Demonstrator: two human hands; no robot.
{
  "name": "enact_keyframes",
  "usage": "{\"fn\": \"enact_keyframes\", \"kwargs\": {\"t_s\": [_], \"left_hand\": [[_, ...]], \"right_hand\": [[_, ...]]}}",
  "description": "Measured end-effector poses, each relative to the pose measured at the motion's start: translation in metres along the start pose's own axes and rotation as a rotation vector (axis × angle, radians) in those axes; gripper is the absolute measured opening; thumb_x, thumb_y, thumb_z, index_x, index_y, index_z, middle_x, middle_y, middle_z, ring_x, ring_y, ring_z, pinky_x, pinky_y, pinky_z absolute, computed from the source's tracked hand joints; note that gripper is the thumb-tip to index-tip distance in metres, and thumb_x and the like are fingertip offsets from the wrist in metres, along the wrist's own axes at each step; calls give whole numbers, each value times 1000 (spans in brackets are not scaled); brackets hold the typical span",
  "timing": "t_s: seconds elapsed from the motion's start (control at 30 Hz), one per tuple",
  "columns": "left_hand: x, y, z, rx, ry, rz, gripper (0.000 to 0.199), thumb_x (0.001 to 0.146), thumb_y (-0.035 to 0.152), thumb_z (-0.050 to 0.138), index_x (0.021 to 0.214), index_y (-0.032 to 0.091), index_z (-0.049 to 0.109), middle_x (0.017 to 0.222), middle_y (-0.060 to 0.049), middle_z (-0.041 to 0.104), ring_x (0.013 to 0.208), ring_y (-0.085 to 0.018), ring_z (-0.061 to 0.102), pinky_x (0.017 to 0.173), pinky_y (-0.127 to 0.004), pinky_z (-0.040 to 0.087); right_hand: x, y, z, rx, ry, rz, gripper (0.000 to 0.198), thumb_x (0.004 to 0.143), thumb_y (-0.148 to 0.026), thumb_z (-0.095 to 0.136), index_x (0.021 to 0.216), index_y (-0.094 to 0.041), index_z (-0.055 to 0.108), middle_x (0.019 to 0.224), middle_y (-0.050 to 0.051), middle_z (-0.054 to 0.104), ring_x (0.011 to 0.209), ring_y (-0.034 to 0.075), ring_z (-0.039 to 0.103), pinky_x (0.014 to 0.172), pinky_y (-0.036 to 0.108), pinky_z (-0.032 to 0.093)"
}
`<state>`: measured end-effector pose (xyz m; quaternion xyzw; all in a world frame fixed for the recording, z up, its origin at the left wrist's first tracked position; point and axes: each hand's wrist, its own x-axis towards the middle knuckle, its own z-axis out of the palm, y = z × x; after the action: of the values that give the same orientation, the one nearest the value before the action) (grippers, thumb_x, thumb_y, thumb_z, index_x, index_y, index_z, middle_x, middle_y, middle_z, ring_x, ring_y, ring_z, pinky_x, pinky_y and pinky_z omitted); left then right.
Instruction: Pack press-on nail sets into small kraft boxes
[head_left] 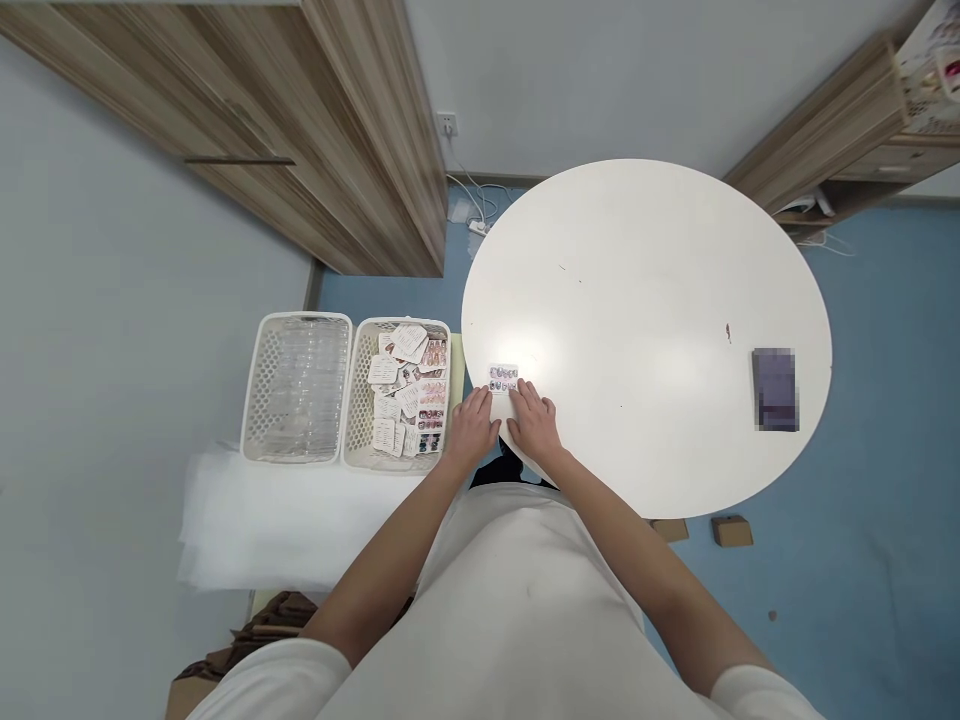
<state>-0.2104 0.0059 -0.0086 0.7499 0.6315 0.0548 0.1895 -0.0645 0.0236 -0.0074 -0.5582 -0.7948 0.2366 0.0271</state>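
Observation:
A small card of press-on nails [503,378] lies on the white oval table [645,240], close to its near left edge. Two rows of purple and silver nails show on the card. My left hand [472,430] rests at the card's lower left corner, fingers stretched out and thumb apart. At the lower right corner is my right hand [535,422], its fingers extended and the fingertips touching the card. Neither hand visibly grips the card.
Left of the table stands a white basket [360,395] of several nail cards. Another white basket [255,395] beside it holds clear plastic boxes [304,390]. A pixelated dark object [776,390] lies at the table's right. Small brown boxes [732,531] sit on the floor.

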Motion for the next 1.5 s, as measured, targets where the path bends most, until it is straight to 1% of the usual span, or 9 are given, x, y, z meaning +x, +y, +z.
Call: {"fn": "enact_keyframes", "kwargs": {"t_s": [0.3, 0.57, 0.67, 0.8, 0.97, 1.1, 1.17, 1.37, 1.5], "left_hand": [[-6, 5, -1, -52, 11, -32, 49, 81, 28, 40, 127, 12, 32, 134, -13, 35, 126, -25, 27, 95, -39, 32], [-22, 18, 12, -114, 82, -142, 54, 82, 30, 40, 130, 11, 26, 134, -15, 35, 126, -25, 27, 95, -39, 34], [-30, 25, 19, -142, 97, -184, 51, 82, 32, 40, 128, 12, 30, 133, -14, 35, 125, -25, 28, 95, -40, 34], [-43, 44, 30, -214, 108, -261, 45, 81, 34, 42, 121, 14, 40, 129, -13, 40, 120, -26, 36, 94, -41, 37], [-65, 83, 37, -323, 134, -323, 39, 80, 33, 43, 115, 15, 46, 118, -10, 51, 110, -21, 47, 90, -35, 41], [-88, 111, 34, -399, 40, -305, 37, 80, 35, 43, 113, 20, 48, 108, -8, 58, 98, -21, 55, 79, -33, 47], [-101, 120, 31, -434, 6, -336, 39, 79, 36, 43, 115, 21, 48, 106, -8, 59, 94, -22, 57, 75, -34, 48], [-135, 124, 23, -435, 66, -496, 43, 80, 40, 42, 117, 20, 46, 112, -9, 57, 96, -22, 57, 76, -33, 48], [-160, 116, 14, -489, 142, -574, 50, 78, 41, 45, 123, 20, 40, 113, -11, 56, 97, -23, 56, 76, -34, 47]], "right_hand": [[-2, 5, -5, 17, -23, -24, 50, 82, -25, 37, 130, -16, 28, 140, 13, 24, 129, 23, 20, 96, 43, 23], [-13, 27, -15, 279, 6, -25, 51, 86, -36, 32, 132, -16, 23, 138, 12, 28, 127, 21, 26, 95, 38, 33], [-26, 38, -22, 358, -1, -29, 51, 86, -37, 33, 132, -18, 24, 137, 12, 30, 120, 21, 37, 92, 37, 37], [-51, 56, -38, 415, -74, -51, 52, 85, -35, 35, 133, -22, 21, 133, 12, 35, 95, 19, 56, 80, 35, 45], [-81, 85, -57, 425, -107, -94, 49, 83, -32, 39, 130, -23, 27, 121, 9, 48, 82, 16, 59, 71, 32, 48], [-95, 101, -62, 481, -144, -104, 45, 80, -30, 40, 124, -21, 36, 112, 8, 54, 77, 14, 59, 71, 32, 48], [-101, 105, -62, 501, -192, -124, 42, 80, -29, 41, 121, -21, 40, 108, 7, 56, 76, 14, 59, 73, 33, 48], [-110, 109, -59, 482, -335, -233, 33, 78, -28, 42, 109, -22, 50, 101, 5, 60, 76, 15, 60, 69, 32, 49], [-101, 96, -56, 454, -404, -318, 30, 79, -29, 41, 105, -22, 53, 98, 6, 61, 76, 16, 60, 69, 32, 49]]}}
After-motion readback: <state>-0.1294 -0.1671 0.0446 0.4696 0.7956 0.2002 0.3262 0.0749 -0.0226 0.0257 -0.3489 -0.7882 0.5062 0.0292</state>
